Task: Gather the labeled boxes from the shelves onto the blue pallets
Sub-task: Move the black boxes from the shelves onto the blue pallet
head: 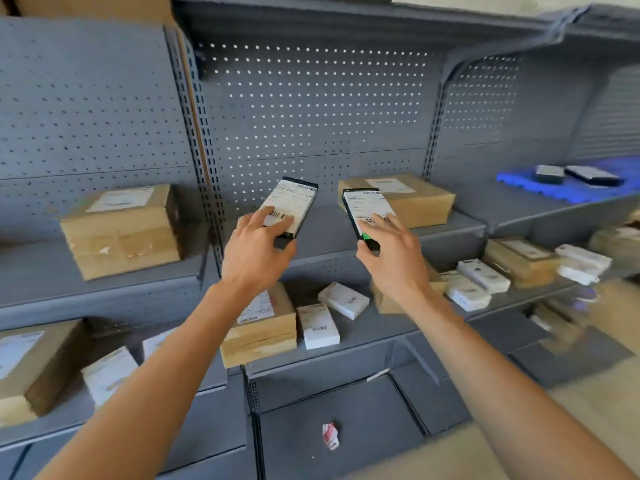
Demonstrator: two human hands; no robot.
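Two slim black boxes with white shipping labels are lifted in front of the grey shelf unit. My left hand (pixel 258 242) grips the left black box (pixel 294 202) at its near end. My right hand (pixel 393 251) grips the right black box (pixel 365 211), which has a green patch near its lower end. A blue pallet (pixel 530 185) lies on the far right of the upper shelf with two small dark boxes (pixel 550 174) on it. Brown labeled cartons (pixel 121 230) (pixel 415 195) stand on the upper shelf either side of my hands.
The lower shelf (pixel 363 337) holds a brown carton (pixel 263 323), several small white boxes (pixel 320 325) and more cartons at right (pixel 519 259). Further boxes sit at lower left (pixel 31 365). A crumpled red-and-white scrap (pixel 330 434) lies on the bottom shelf.
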